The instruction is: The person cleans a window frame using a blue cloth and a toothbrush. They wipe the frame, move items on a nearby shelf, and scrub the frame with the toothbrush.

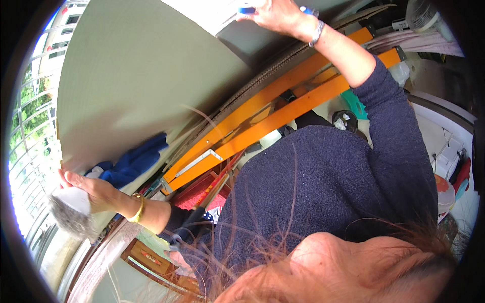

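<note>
My left hand (pixel 94 189), with a gold-coloured bracelet at its wrist, is at the lower left, beside the large grey-green panel. It holds a white pad with grey, fluffy fibres (pixel 70 214). At the top, my right hand (pixel 276 17), above a silver-coloured bracelet, is closed around a blue object (pixel 246 10), partly cut off by the picture's edge; its kind is unclear. Another blue and white part (pixel 309 11) shows behind that wrist. The grey-green panel (pixel 151 72) spans the space between my hands. A dark blue cloth (pixel 132 164) lies against its lower part.
An orange stepladder (pixel 265 117) slants beside my body. Metal window bars (pixel 28 125) stand at the far left. Also in view are a dark bin with white scraps (pixel 344 121), a green plastic item (pixel 354 104), a fan (pixel 422 17) and a wooden cabinet (pixel 149 257).
</note>
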